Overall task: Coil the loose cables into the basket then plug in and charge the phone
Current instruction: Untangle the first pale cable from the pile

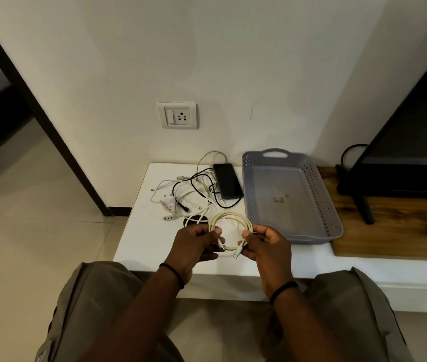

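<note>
A cream cable (229, 218) is wound into a round coil above the white table's front part. My left hand (194, 244) pinches its left side and my right hand (267, 244) pinches its right side, with both plug ends hanging between my thumbs. Behind the coil lies a tangle of black and white loose cables (194, 189) with a white charger plug (168, 202) at its left. A black phone (227, 181) lies face up beside the tangle. The grey perforated basket (333, 212) stands right of the phone with no cable inside.
A wall socket with a switch (177, 115) sits above the white table (139, 239). A wooden surface (390, 231) to the right carries a black TV stand (363, 202). A small white adapter (169, 218) and a black round object (194, 218) lie near the coil. My knees frame the bottom.
</note>
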The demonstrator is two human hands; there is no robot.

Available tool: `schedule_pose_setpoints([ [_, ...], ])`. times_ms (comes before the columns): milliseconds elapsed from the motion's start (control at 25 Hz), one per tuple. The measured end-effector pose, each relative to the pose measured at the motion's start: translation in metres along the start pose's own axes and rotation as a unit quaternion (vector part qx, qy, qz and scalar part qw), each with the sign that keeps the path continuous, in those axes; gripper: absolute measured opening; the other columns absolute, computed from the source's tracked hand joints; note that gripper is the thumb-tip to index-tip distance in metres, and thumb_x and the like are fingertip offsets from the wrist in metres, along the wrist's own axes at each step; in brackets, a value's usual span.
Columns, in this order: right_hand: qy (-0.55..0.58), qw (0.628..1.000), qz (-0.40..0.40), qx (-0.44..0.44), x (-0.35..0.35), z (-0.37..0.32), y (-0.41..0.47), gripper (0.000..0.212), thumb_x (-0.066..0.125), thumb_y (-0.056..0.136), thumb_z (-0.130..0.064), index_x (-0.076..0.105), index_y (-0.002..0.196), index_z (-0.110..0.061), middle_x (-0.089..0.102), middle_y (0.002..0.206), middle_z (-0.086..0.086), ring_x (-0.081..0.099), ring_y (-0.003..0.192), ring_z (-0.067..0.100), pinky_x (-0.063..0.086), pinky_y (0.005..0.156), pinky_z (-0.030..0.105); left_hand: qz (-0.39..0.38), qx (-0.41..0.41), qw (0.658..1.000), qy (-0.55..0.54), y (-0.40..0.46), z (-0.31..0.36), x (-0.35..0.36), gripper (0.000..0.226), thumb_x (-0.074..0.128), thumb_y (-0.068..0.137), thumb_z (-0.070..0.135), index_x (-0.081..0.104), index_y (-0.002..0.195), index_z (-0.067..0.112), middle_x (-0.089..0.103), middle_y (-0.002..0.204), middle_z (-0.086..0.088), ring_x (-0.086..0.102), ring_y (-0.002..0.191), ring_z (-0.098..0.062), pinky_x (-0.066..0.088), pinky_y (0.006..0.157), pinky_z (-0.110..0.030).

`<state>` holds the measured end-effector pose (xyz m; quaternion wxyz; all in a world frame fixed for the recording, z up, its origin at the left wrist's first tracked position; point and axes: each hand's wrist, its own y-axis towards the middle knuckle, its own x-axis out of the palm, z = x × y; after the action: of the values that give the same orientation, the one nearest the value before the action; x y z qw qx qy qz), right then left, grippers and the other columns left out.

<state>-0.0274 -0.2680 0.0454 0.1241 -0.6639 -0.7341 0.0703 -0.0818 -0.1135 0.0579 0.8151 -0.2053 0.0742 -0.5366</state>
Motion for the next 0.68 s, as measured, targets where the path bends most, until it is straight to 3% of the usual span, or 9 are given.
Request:
schedule_pose_setpoints([
  [160,0.012,0.999,0.023,0.023,-0.008,-0.007,0.015,0.017,0.069,0.087,-0.005,0.068,0.104,-0.003,0.074,0.091,0.013,0.074,0.079,0.025,0.06,0.061,0.028,0.004,-0.033,0.999,-0.023,0.008,-0.002,0.002,0.02,0.065,0.092,0.023,0.069,0.102,0.006,0.074,0.098,-0.014,0.073,0.085,-0.032,0.057,0.073,-0.038],
  [320,0.044,0.996,0.06,0.045,-0.021,-0.032,0.061,0.009,0.067,0.087,0.0,0.067,0.095,-0.005,0.071,0.087,0.016,0.069,0.079,0.028,0.06,0.063,0.033,0.064,-0.039,0.996,-0.043,0.029,0.006,-0.014,0.015,0.062,0.093,0.02,0.068,0.1,0.009,0.072,0.096,-0.014,0.07,0.078,-0.029,0.053,0.067,-0.035],
  [520,0.017,0.996,0.058,0.063,-0.024,-0.051,0.157,0.022,0.064,0.089,0.0,0.064,0.111,0.004,0.068,0.103,0.023,0.068,0.086,0.029,0.06,0.06,0.029,0.09,-0.027,0.993,-0.072,0.075,0.031,-0.019,0.014,0.058,0.095,0.017,0.063,0.093,0.004,0.066,0.083,-0.013,0.064,0.067,-0.026,0.053,0.057,-0.03],
  [680,-0.02,0.994,0.056,0.096,-0.011,-0.049,0.223,0.018,0.063,0.09,-0.002,0.063,0.108,0.002,0.068,0.097,0.019,0.068,0.08,0.026,0.056,0.048,0.023,0.071,-0.017,0.994,-0.077,0.118,0.049,-0.006,0.014,0.058,0.093,0.015,0.066,0.093,0.005,0.067,0.081,-0.013,0.064,0.068,-0.027,0.051,0.058,-0.03],
])
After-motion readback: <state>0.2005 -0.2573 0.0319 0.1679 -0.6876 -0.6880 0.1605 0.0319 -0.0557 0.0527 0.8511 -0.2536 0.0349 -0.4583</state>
